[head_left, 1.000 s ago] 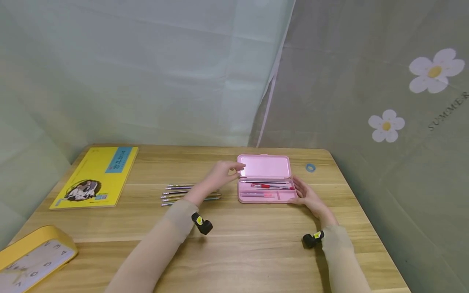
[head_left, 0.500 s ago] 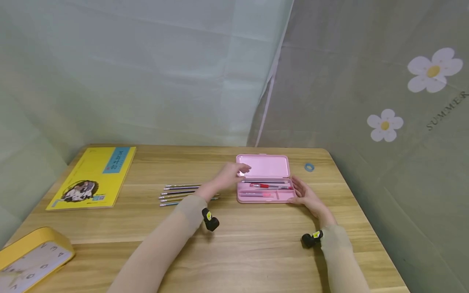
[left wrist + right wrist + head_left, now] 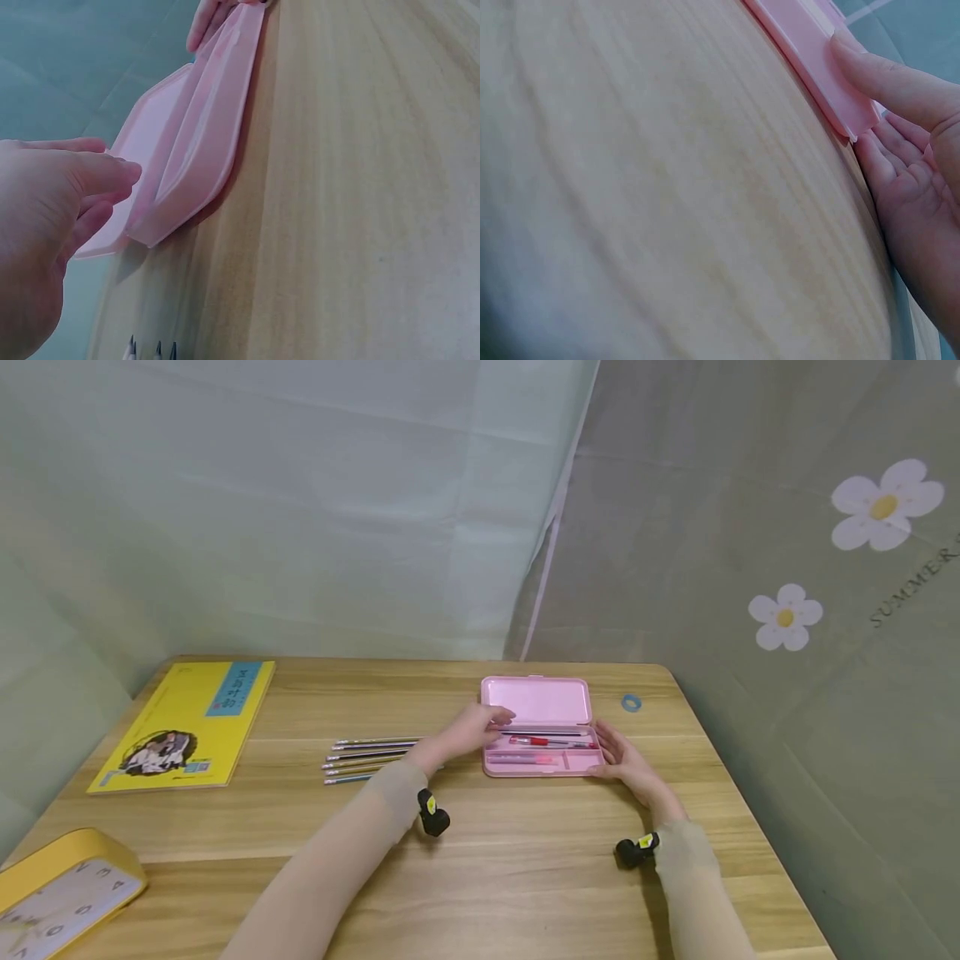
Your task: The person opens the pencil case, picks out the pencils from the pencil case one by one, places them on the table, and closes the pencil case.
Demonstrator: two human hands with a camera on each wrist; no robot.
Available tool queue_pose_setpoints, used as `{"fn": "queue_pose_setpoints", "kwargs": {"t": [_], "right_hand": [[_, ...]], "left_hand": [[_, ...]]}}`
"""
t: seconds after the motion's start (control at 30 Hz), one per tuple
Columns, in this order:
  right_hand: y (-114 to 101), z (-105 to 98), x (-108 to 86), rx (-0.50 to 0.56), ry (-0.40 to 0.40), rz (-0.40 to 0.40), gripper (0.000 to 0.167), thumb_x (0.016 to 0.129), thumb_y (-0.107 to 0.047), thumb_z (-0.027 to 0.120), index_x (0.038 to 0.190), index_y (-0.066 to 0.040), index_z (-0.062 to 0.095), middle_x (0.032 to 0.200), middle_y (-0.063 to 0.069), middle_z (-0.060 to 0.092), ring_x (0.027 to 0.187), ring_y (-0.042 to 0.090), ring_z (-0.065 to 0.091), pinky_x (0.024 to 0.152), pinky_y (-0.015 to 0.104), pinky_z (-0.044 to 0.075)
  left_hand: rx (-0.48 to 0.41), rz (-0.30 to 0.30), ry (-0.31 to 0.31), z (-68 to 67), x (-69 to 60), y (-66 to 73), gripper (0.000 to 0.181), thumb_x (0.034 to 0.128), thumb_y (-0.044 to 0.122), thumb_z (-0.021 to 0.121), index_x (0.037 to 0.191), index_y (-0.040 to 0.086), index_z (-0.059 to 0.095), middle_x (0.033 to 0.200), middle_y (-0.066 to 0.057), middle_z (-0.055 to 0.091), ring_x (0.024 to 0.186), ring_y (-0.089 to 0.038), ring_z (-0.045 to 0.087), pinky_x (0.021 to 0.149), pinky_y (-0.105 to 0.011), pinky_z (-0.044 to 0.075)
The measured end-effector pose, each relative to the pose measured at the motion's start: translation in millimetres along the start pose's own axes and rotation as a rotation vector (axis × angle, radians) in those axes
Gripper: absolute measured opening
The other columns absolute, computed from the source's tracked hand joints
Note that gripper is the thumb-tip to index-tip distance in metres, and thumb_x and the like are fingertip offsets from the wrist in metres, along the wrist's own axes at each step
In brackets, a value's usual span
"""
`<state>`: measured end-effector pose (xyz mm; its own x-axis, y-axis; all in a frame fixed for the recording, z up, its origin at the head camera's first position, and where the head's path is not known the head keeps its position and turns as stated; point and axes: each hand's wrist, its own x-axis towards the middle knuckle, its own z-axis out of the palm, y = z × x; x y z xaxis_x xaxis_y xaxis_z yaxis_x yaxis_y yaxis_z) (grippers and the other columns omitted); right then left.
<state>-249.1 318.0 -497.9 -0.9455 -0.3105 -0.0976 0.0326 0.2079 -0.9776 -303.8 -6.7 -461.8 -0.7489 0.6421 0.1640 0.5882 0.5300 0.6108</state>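
A pink pencil case (image 3: 536, 700) lies with its lid folded back on the wooden table. Inside are a red pen (image 3: 534, 741), a dark pencil (image 3: 551, 733) along the back and a pink-capped pen (image 3: 525, 759) in the front compartment. My left hand (image 3: 468, 728) hovers at the case's left end, fingers loosely bent over the edge between lid and tray. Nothing shows between thumb and fingers in the left wrist view. My right hand (image 3: 632, 766) holds the case's right end, thumb (image 3: 877, 79) at the front corner and fingers along the end.
Several pencils (image 3: 367, 756) lie side by side left of the case, partly behind my left forearm. A yellow book (image 3: 187, 722) lies at the back left and a yellow clock (image 3: 82, 881) at the front left. A blue ring (image 3: 632, 702) rests behind my right hand.
My left hand has shifted right and slightly down, in toward the left end of the pencil case. My right hand stays on the case's right end.
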Motion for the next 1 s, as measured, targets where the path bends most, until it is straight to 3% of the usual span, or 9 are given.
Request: {"fn": "queue_pose_setpoints", "kwargs": {"t": [0.27,0.53,0.8,1.0], "right_hand": [[0.5,-0.2,0.1,-0.008,0.004,0.005,0.099,0.082,0.003,0.073,0.155,0.001,0.006,0.162,0.022,0.01,0.151,0.036,0.009,0.121,0.041,0.014],[1.8,-0.6,1.3,0.001,0.007,0.021,0.1,0.082,0.001,0.073,0.156,-0.001,0.007,0.163,0.02,0.011,0.151,0.033,0.01,0.121,0.042,0.013],[1.7,-0.8,1.8,-0.002,0.001,0.009,0.1,0.081,0.001,0.074,0.156,0.0,0.007,0.163,0.021,0.011,0.151,0.034,0.01,0.121,0.041,0.014],[1.9,-0.2,1.0,-0.004,0.003,0.012,0.099,0.081,0.002,0.074,0.156,0.0,0.007,0.163,0.021,0.011,0.151,0.034,0.01,0.121,0.038,0.016]], "left_hand": [[0.007,0.012,-0.026,5.4,-1.2,-2.4,0.035,0.0885,0.0,0.066,0.124,-0.003,0.062,0.122,-0.017,0.067,0.113,-0.029,0.065,0.1,-0.038,0.052],[0.07,0.067,-0.034,7.2,-1.6,-2.8,0.032,0.0896,0.001,0.065,0.121,-0.005,0.064,0.121,-0.017,0.068,0.116,-0.029,0.063,0.103,-0.038,0.049],[0.056,0.022,-0.08,6.1,-1.7,-0.1,0.035,0.0914,0.003,0.064,0.126,-0.004,0.062,0.127,-0.018,0.065,0.121,-0.029,0.06,0.105,-0.039,0.048],[0.097,0.035,-0.098,5.7,1.0,0.8,0.035,0.0906,0.002,0.065,0.125,-0.004,0.063,0.125,-0.017,0.066,0.119,-0.028,0.062,0.103,-0.038,0.049]]}}
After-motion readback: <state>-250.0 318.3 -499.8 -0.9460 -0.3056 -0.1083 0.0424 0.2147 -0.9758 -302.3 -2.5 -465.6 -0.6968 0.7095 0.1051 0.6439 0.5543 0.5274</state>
